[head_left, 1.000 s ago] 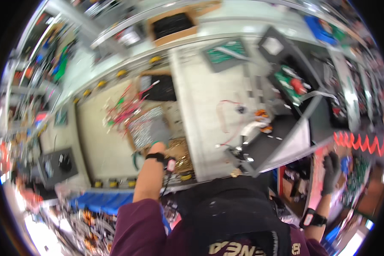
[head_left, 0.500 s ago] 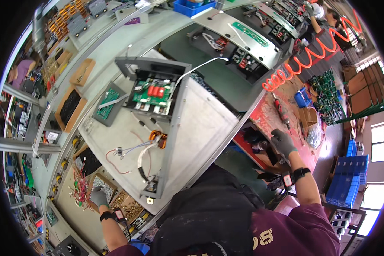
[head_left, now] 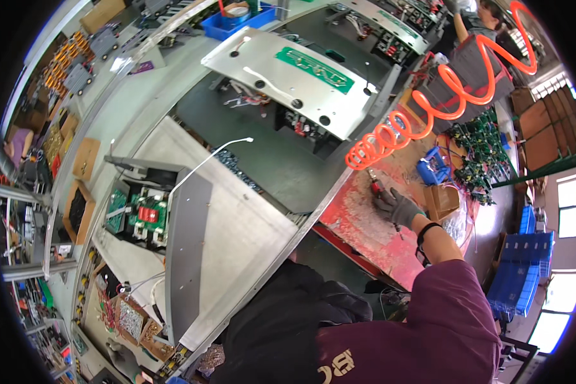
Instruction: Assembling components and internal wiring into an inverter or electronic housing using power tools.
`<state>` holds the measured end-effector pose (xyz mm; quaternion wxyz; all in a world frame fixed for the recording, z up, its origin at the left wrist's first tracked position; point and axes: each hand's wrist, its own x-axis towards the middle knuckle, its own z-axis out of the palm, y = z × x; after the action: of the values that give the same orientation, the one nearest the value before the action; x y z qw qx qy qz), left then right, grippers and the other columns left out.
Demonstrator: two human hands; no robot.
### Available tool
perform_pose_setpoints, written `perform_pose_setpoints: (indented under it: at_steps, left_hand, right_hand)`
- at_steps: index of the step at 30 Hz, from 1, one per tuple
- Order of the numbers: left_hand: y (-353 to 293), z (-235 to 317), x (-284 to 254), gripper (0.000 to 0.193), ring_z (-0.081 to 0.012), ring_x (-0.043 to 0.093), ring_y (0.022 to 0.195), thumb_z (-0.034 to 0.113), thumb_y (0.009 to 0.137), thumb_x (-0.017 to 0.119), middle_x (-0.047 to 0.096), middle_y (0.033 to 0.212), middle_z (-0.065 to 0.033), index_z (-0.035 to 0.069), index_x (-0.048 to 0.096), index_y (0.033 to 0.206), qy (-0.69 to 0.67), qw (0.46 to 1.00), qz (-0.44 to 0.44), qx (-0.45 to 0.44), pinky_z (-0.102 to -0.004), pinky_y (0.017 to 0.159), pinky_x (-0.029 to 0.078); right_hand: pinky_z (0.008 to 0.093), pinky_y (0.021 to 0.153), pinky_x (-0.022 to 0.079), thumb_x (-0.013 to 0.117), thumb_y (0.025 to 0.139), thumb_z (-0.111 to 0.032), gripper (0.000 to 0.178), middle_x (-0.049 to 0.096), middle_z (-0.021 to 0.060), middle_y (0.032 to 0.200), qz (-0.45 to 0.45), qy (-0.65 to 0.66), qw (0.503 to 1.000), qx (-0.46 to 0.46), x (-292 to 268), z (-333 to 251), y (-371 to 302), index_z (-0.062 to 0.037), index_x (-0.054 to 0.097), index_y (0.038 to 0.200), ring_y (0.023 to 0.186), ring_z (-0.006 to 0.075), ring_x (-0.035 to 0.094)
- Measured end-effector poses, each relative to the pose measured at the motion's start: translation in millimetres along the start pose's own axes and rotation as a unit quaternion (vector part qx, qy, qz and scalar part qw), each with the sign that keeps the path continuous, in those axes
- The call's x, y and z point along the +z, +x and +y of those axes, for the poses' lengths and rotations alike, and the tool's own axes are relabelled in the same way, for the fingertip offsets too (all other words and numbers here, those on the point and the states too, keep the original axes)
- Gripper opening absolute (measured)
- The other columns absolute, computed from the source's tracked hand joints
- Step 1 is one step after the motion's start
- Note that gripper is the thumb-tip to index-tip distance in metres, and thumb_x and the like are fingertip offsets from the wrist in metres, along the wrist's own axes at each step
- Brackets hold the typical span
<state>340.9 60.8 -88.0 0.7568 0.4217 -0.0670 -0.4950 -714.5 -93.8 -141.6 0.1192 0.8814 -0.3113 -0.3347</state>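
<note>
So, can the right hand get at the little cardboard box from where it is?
Probably yes: the box sits right beside the right hand, with nothing visible between them, though that hand seems to be gripping the red tool.

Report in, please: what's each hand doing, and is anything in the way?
Right hand closed around red tool. Left hand near brass-coloured parts, grip unclear. Coiled orange hose close to tool, not covering it.

The right arm is stretched forward and outward, its bare forearm (head_left: 443,246) framed by a dark wristband (head_left: 424,238) and a maroon sleeve (head_left: 456,301); the gloved right hand (head_left: 398,210) is held with fingers curled, while the gloved left hand (head_left: 123,360) is partly cropped at lower left
</note>
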Motion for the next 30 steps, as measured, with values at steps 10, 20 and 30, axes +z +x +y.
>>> perform_pose_setpoints:
  at_steps: [10,20,30]
  left_hand:
    - [14.5,-99.3,168.3,0.050,-0.0184,0.055,0.103,0.022,0.099,0.039,0.051,0.129,-0.0146,-0.006,0.031,0.140,0.764,0.564,-0.150,0.277,-0.0259,0.091,0.041]
    - [-57.8,-189.1,361.6,0.042,-0.0003,0.033,0.057,0.021,0.088,0.062,0.036,0.072,0.0066,-0.003,0.047,0.119,0.236,0.923,-0.200,-0.229,-0.0129,0.045,0.028]
    - [-57.2,-157.0,316.1,0.030,-0.0051,0.036,0.045,0.032,0.094,0.055,0.050,0.066,0.0001,0.002,0.056,0.098,0.104,0.911,-0.200,-0.347,-0.0177,0.036,0.029]
  right_hand:
    - [0.0502,0.102,0.031,0.063,0.072,-0.029,0.028,0.053,0.0032,0.114,0.056,0.208,0.954,0.207,-67.7,-1.2,37.0,-0.0240,0.058,0.099,0.112,0.0281,0.047]
    - [0.0441,0.094,0.040,0.076,0.065,-0.041,0.066,0.060,0.0115,0.108,0.209,0.595,0.761,0.153,-347.0,-100.4,119.3,-0.0109,0.051,0.119,0.105,0.0294,0.056]
    - [0.0447,0.065,0.049,0.066,0.077,-0.049,0.066,0.064,0.0193,0.078,0.143,0.715,0.676,0.107,-479.7,-200.4,182.0,-0.0079,0.047,0.124,0.074,0.0399,0.063]
